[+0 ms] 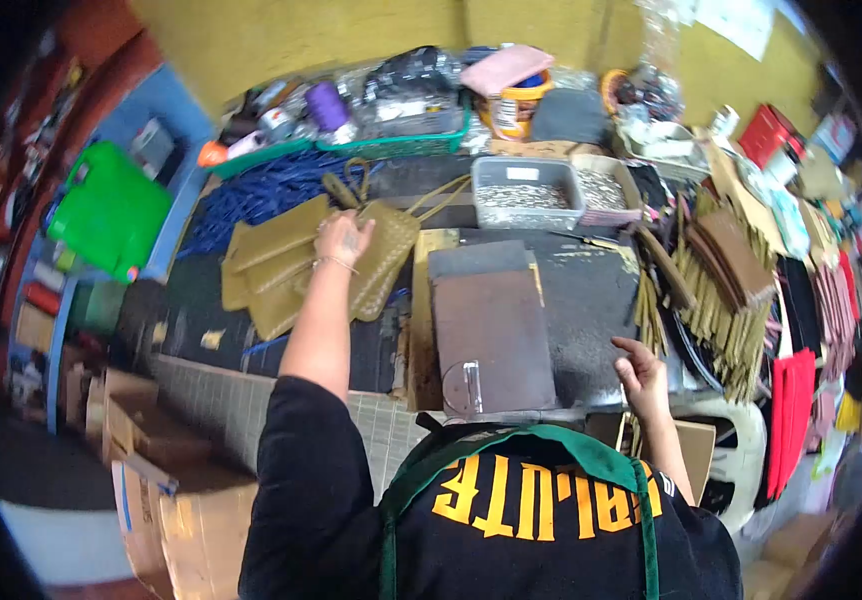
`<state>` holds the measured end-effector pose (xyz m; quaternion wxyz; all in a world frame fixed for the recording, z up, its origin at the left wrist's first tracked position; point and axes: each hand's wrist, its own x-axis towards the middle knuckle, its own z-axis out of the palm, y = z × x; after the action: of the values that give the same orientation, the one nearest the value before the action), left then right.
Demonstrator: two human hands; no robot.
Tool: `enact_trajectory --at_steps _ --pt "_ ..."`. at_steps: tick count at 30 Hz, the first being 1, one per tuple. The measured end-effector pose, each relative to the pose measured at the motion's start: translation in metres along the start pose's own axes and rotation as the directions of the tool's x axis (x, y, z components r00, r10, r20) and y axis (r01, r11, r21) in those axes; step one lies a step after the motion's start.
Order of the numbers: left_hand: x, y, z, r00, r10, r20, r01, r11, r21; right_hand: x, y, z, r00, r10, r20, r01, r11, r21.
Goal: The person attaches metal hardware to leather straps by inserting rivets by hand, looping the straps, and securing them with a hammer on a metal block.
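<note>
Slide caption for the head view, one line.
Left hand at olive pieces near blue strips; right hand, seemingly empty, beside the brown panel.

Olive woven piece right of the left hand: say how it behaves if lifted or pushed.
The olive woven piece looks thin, so it is probably light for its size. Its leathery weave suggests it may bend rather than stay rigid. Lying flat, it seems unlikely to roll.
</note>
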<state>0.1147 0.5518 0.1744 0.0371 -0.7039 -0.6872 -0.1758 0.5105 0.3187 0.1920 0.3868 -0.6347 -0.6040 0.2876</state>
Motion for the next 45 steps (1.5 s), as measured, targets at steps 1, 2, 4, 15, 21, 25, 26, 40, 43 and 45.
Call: enact_trajectory --at_steps 1,2,4,15,21,25,26,40,43,45 --pt "0.016 0.000 0.008 0.989 -0.098 0.106 0.094 0.995 0.043 -0.009 -0.007 -0.003 1.000 0.009 0.007 -0.009 0.999 -0.041" --pt "0.031 -0.001 0.014 0.945 -0.191 0.267 0.171 0.981 0.097 -0.019 -0.012 -0.005 1.000 -0.003 -0.004 0.003 0.997 -0.082" --pt "0.035 0.015 0.005 0.888 -0.309 0.341 0.291 0.951 0.104 -0.041 -0.022 -0.006 0.999 0.014 -0.030 -0.019 0.986 -0.163" --pt "0.061 0.017 0.030 0.849 -0.320 0.421 0.316 0.945 0.081 -0.101 -0.040 0.029 0.979 0.196 -0.055 -0.203 0.937 -0.283" --pt "0.058 -0.014 0.040 0.984 -0.097 0.149 0.076 0.987 0.144 -0.096 -0.027 0.019 0.996 0.087 -0.019 -0.087 0.913 -0.399" --pt "0.056 -0.043 0.066 0.998 -0.067 0.002 0.064 0.938 -0.341 -0.079 -0.029 -0.001 0.998 0.055 0.012 -0.045 0.907 -0.420" --pt "0.055 -0.046 0.070 0.997 -0.075 0.010 0.072 0.898 -0.434 -0.075 -0.030 -0.006 0.998 0.055 0.014 -0.044 0.907 -0.420" --pt "-0.084 0.095 -0.129 0.787 0.537 -0.302 -0.615 0.651 -0.446 0.067 -0.114 0.052 0.897 -0.286 0.337 0.160 0.921 0.354" --pt "-0.095 0.103 -0.135 0.711 0.646 -0.277 -0.703 0.668 -0.246 0.087 -0.129 0.077 0.877 -0.271 0.398 -0.076 0.738 0.671" --pt "-0.099 0.101 -0.135 0.718 0.643 -0.266 -0.696 0.681 -0.230 0.092 -0.135 0.084 0.865 -0.237 0.441 -0.238 0.581 0.779"
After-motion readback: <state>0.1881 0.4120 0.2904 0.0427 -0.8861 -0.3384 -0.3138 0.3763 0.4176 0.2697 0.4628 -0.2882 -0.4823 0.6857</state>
